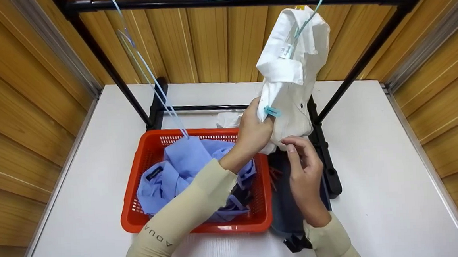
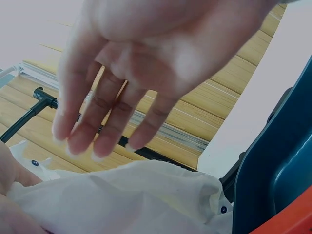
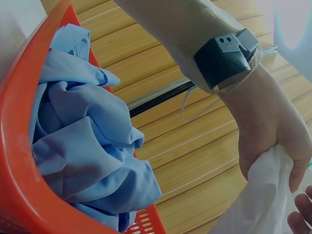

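A white buttoned shirt (image 1: 290, 85) hangs from a teal hanger (image 1: 317, 8) at the rail's right part. My left hand (image 1: 253, 129) grips its left edge, beside a teal piece (image 1: 271, 111) with lettering. In the right wrist view, the cloth (image 3: 261, 197) bunches in that hand's grip. My right hand (image 1: 305, 169) is at the shirt's lower edge, thumb and fingers loosely bent. In the left wrist view, the fingers (image 2: 109, 139) of that right hand hang a little above the shirt (image 2: 126, 195), holding nothing visible.
Blue clothing (image 1: 187, 163) fills a red basket (image 1: 268, 217) at left. A dark blue bin (image 2: 263, 165) stands beside it, partly hidden. A light blue hanger (image 1: 145, 64) hangs edge-on from the black rail (image 1: 213, 1). White cloth (image 1: 228, 119) lies behind the basket.
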A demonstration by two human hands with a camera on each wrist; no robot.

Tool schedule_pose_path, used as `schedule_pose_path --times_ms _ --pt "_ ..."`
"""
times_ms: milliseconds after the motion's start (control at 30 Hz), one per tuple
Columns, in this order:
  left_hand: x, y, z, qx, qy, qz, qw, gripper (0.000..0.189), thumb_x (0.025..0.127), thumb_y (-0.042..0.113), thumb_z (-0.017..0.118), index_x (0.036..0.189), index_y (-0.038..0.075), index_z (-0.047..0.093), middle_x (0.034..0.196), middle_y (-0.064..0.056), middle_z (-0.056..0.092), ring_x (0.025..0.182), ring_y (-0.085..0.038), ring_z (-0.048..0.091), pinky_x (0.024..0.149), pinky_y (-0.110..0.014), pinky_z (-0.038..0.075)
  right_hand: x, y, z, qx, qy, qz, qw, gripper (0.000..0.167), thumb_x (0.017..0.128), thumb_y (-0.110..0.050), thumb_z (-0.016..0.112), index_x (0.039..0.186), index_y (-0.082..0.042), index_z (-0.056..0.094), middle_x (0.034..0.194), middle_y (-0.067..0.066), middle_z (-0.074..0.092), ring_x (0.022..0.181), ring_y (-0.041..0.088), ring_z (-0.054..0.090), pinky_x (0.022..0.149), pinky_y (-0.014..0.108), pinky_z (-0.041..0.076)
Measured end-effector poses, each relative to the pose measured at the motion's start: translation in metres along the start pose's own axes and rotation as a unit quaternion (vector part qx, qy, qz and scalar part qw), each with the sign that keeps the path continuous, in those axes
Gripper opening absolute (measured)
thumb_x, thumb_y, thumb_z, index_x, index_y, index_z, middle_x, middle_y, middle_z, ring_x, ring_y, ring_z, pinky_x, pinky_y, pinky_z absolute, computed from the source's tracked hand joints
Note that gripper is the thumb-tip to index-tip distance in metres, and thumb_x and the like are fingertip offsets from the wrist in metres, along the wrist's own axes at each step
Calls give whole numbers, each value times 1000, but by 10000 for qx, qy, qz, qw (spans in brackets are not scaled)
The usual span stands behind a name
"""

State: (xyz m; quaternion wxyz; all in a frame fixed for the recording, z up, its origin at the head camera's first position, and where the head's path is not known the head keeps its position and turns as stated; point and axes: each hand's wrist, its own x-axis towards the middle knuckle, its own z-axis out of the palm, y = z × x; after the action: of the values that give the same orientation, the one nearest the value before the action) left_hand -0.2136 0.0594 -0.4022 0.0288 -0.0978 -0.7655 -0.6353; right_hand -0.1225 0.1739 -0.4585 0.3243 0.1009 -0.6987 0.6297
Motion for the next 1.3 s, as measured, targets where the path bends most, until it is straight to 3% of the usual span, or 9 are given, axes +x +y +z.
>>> schedule_pose_path --times_ms 233,500,933,1300 --pt "0 1 -2 44 86 59 9999 48 93 -4 64 140 -5 60 128 -18 69 113 -24 63 102 -35 49 3 -3 0 74 34 -138 9999 17 103 10 51 112 15 66 109 24 66 104 19 64 90 29 50" --pt "-3 3 -2 116 159 202 9996 52 92 -4 66 143 -4 57 129 -19 68 115 -25 63 103 -37 49 4 -1 0 106 72 -124 9998 18 103 10 51 110 13 67 106 23 66 104 19 64 91 28 49" --pt "-9 4 2 434 237 542 9973 59 92 -3 68 148 1 54 127 -21 69 108 -26 65 94 -38 52 5 -2 -2 157 76 -9 9998 18 104 9 49 109 13 67 106 22 66 102 19 65 91 28 49" --pt "-12 -2 4 404 292 876 9949 62 86 -12 68 145 -1 54 127 -22 69 113 -28 65 100 -38 51 18 -8 -1 285 262 -271 9989 16 103 10 49 92 12 61 89 17 62 87 18 60 83 26 49"
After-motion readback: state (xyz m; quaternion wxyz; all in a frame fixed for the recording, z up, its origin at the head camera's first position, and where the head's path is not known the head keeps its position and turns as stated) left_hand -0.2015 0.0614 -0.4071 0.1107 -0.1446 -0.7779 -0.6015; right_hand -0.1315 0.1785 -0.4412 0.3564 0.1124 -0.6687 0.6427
